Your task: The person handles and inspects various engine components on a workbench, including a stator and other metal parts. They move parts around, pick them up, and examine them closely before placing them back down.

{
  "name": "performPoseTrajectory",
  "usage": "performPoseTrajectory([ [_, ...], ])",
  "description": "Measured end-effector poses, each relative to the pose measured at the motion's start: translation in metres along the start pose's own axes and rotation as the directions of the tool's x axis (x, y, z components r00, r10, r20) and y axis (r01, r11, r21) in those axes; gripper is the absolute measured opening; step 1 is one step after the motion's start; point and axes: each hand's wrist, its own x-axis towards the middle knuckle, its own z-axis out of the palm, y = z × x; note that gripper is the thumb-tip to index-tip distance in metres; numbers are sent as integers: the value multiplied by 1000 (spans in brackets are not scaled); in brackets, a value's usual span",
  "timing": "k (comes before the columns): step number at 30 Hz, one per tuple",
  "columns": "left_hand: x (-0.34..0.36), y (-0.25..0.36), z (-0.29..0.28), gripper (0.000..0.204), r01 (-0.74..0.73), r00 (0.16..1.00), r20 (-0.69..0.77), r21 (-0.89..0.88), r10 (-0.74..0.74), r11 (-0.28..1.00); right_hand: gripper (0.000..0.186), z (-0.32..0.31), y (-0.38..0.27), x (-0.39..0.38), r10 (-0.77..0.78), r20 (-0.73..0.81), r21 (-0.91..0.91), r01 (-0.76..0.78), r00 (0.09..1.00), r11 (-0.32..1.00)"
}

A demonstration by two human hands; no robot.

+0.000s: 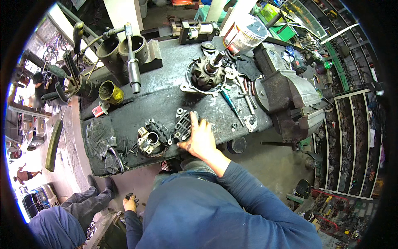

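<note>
My right hand (pixel 202 139) lies on the dark metal workbench (pixel 166 99), fingers and thumb closed around a black finned plate (pixel 183 124). Just left of it sits a round housing with copper windings (pixel 151 141). Farther back stands a rotor in its grey end housing (pixel 205 75). My left hand (pixel 130 203) hangs low, below the bench's front edge, its fingers curled on a small dark object (pixel 130 194) that I cannot identify.
A heavy bench vise (pixel 286 95) fills the bench's right end, with a blue-handled screwdriver (pixel 230 104) and loose tools beside it. A yellow can (pixel 111 92), dark cylinders (pixel 124 50) and a plastic jar (pixel 244 35) stand at the back. Another person (pixel 58 226) crouches lower left. Parts shelves (pixel 352 141) line the right.
</note>
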Motion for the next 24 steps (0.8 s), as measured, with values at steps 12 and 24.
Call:
performPoseTrajectory([
  [12, -9, -9, -1, 22, -74, 995, 79, 242, 57, 967, 68, -23, 127, -36, -59, -233, 347, 140, 971, 927],
  [24, 11, 5, 35, 14, -304, 933, 265, 221, 243, 927, 60, -19, 177, -108, 75, -346, 383, 67, 935, 921],
])
